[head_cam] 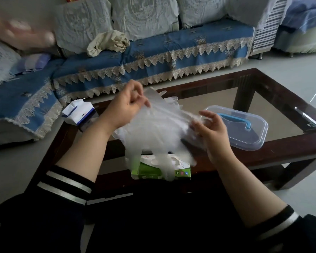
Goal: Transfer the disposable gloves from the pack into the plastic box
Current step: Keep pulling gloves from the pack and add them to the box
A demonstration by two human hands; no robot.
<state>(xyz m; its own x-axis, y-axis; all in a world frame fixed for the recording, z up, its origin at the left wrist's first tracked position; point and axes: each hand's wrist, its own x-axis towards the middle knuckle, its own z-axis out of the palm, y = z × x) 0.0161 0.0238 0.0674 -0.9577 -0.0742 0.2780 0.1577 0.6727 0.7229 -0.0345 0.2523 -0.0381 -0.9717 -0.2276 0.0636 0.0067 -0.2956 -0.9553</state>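
My 2 hands, left and right, pinch a bunch of gloves in the air above the pack. The box sits lidded at right, so opening it likely comes next

Clear, milky gloves; green-and-white pack; see-through plastic box with blue handle; dark brown worktop; blue sofa cover, beige lace trim.

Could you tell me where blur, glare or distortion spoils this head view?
Head view: motion blur smears the gloves between both hands and a pinkish shape at upper left; window glare streaks the floor at right; the wide lens bows the table edges; the green pack stays fairly sharp.
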